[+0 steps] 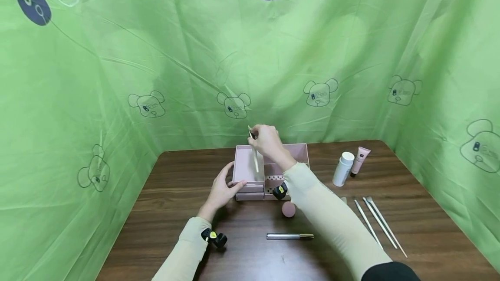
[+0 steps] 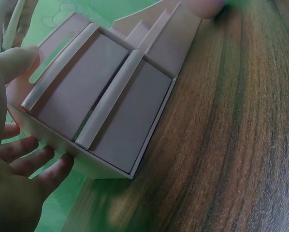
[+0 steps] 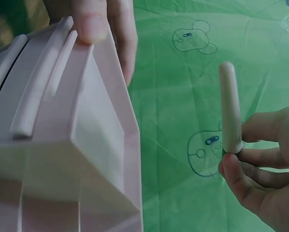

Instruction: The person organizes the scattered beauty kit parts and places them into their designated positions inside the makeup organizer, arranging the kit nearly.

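A pink desktop organizer [image 1: 250, 161] stands at the back middle of the table, with a shallow top tray, two drawers under it and open compartments on the right. My left hand [image 1: 222, 192] grips its left side; the thumb lies on the front near the top edge and the fingers are against the side wall [image 2: 62, 145]. Above the top tray, my right hand [image 1: 267, 142] pinches a slim white stick-shaped item [image 3: 230, 106]. Its lower end points down toward the tray in the head view. The right forearm hides part of the compartments.
A round pink sponge [image 1: 288, 209] and a silver pen-like tube [image 1: 290, 236] lie in front of the organizer. To the right stand a white bottle [image 1: 343, 169] and a pink squeeze tube [image 1: 360, 161]. Several slim white brushes [image 1: 380, 222] lie nearer. Green cloth [image 1: 273, 64] surrounds the table.
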Action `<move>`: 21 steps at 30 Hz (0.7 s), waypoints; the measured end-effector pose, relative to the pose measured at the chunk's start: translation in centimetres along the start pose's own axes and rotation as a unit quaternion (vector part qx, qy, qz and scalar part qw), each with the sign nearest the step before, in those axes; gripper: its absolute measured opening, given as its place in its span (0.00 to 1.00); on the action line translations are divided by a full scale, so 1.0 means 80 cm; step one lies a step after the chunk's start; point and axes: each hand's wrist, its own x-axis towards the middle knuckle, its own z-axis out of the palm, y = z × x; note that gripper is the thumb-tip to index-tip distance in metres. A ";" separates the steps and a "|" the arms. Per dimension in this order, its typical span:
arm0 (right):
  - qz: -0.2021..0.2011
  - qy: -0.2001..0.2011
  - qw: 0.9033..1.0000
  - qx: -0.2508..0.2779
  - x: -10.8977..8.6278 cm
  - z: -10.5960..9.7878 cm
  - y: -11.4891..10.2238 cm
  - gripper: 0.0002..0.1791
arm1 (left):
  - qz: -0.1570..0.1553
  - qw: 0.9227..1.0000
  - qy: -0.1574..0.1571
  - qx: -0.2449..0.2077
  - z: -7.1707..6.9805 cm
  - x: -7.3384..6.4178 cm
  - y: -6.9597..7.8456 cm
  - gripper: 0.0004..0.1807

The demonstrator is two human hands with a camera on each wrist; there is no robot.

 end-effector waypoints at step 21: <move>0.071 -0.035 0.997 0.007 0.020 0.060 -0.004 0.18 | 0.008 1.000 -0.002 -0.014 0.001 0.000 -0.001 0.45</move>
